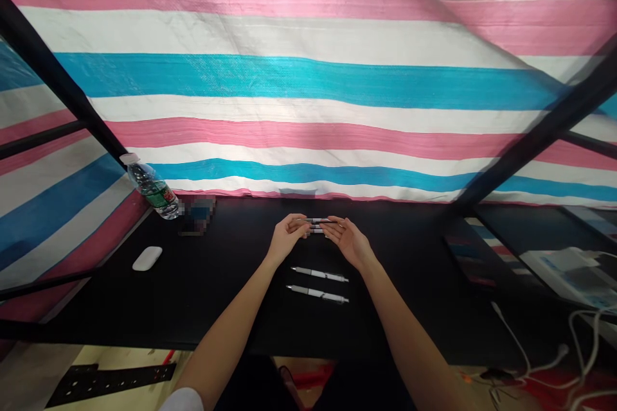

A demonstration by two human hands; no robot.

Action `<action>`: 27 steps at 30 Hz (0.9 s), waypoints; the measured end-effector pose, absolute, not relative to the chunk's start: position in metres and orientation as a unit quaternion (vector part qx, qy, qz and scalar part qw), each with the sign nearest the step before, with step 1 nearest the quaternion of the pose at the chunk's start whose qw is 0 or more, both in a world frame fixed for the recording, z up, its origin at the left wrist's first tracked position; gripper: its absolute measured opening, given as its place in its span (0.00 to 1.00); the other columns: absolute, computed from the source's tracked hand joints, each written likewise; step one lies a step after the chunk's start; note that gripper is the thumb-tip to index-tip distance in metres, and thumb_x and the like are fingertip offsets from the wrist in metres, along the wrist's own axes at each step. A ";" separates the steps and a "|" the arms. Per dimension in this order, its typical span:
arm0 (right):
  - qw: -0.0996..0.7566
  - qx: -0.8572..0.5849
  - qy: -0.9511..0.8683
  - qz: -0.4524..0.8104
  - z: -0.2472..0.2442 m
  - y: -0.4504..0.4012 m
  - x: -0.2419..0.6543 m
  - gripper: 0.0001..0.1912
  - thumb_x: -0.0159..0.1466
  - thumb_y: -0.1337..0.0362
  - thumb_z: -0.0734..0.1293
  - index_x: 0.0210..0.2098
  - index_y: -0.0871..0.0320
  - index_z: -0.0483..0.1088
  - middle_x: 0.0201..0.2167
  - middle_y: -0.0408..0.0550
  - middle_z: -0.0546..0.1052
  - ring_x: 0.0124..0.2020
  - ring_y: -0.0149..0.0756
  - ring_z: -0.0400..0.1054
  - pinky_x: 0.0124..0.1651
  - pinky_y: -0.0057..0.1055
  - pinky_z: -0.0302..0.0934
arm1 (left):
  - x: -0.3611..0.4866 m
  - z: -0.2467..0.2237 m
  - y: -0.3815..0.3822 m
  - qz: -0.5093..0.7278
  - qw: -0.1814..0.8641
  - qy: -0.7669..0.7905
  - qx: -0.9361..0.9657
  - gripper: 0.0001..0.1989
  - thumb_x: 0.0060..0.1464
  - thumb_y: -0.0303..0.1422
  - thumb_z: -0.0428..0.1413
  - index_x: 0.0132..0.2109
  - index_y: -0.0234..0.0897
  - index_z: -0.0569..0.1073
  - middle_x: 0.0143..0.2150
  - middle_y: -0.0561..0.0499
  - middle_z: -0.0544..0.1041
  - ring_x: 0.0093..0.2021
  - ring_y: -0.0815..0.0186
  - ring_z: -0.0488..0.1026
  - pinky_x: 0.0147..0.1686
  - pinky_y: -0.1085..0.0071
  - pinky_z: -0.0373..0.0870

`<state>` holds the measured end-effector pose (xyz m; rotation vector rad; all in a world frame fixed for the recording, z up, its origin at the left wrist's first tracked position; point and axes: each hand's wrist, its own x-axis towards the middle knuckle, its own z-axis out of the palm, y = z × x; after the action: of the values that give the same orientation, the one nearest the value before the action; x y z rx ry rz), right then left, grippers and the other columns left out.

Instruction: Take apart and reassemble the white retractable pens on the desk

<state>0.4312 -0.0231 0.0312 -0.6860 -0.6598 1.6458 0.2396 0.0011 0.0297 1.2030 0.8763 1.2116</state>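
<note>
My left hand (pixel 290 235) and my right hand (pixel 348 241) face each other over the black table, fingers closed on the two ends of a white pen (pixel 317 220). Just below that pen, more white pen barrel (pixel 316 229) shows between my fingertips; whether it is held or lies on the table I cannot tell. Nearer to me, two white pens lie apart on the table, roughly parallel: the upper pen (pixel 320 274) and the lower pen (pixel 317 294). Both have their tips toward the left.
On the left of the black table (pixel 216 295) stand a water bottle (pixel 157 189) and a white oval case (pixel 147 259), with a blurred-out item (pixel 196 216) beside the bottle. A dark flat device (pixel 468 260) and white cables (pixel 523 353) are at right. Striped sheeting hangs behind.
</note>
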 end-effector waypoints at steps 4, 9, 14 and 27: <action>0.620 -0.297 -0.235 0.687 0.027 -0.018 0.439 0.12 0.64 0.59 0.62 0.38 0.59 0.74 0.42 0.55 0.79 0.49 0.43 0.73 0.57 0.40 0.64 | 0.229 0.032 0.005 0.516 0.438 0.425 0.601 0.11 0.48 0.40 0.62 0.33 0.36 0.76 0.26 0.51 0.73 0.27 0.68 0.68 0.29 0.71 0.65; 0.650 -0.301 -0.200 0.669 0.022 -0.014 0.444 0.13 0.64 0.59 0.61 0.37 0.59 0.73 0.41 0.56 0.80 0.48 0.41 0.74 0.57 0.37 0.65 | 0.218 0.028 0.009 0.417 0.286 0.457 0.732 0.07 0.46 0.35 0.62 0.25 0.39 0.74 0.25 0.51 0.70 0.29 0.65 0.64 0.31 0.70 0.61; 0.647 -0.304 -0.206 0.668 0.022 -0.014 0.443 0.13 0.65 0.59 0.61 0.37 0.59 0.73 0.41 0.56 0.80 0.48 0.41 0.74 0.58 0.38 0.64 | 0.217 0.021 0.009 0.385 0.275 0.463 0.749 0.05 0.43 0.34 0.63 0.26 0.41 0.75 0.28 0.49 0.71 0.34 0.61 0.65 0.33 0.69 0.60; 0.654 -0.307 -0.202 0.662 0.020 -0.013 0.444 0.11 0.64 0.59 0.61 0.36 0.58 0.73 0.38 0.54 0.80 0.47 0.42 0.74 0.58 0.41 0.65 | 0.229 0.028 0.012 0.525 0.642 0.370 0.419 0.17 0.48 0.44 0.62 0.38 0.34 0.75 0.32 0.47 0.76 0.32 0.66 0.72 0.29 0.72 0.65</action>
<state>0.4436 -0.0126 0.0205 -0.6969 -0.4577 1.5007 0.2294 0.0124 0.0276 0.9543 0.8434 1.1957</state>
